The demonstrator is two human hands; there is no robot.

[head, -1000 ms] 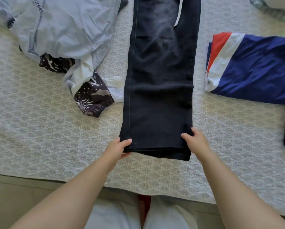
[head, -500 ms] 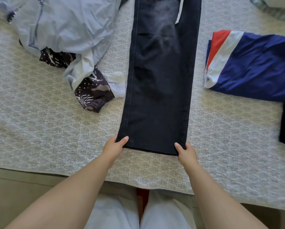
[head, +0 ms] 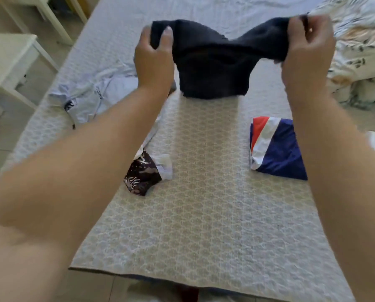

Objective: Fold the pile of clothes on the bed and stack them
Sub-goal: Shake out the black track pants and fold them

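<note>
Dark navy trousers (head: 212, 62) lie lengthwise down the middle of the bed, their near end lifted and carried away from me. My left hand (head: 154, 55) grips the left corner of that end, and my right hand (head: 308, 44) grips the right corner. The cloth sags between the two hands and folds back over the part still resting on the bed. A folded blue, white and red garment (head: 275, 149) lies to the right. An unfolded pale blue shirt (head: 95, 94) lies to the left, with a dark patterned garment (head: 141, 177) beside it.
The bed (head: 204, 225) has a pale patterned cover; its near edge is just in front of me. A white table (head: 6, 59) stands left of the bed. A rumpled floral quilt (head: 356, 51) is heaped at the far right.
Both hands have lifted the trousers' near hem off the bed and carried it up and away from me. The camera has tilted up, so more of the bed shows.
</note>
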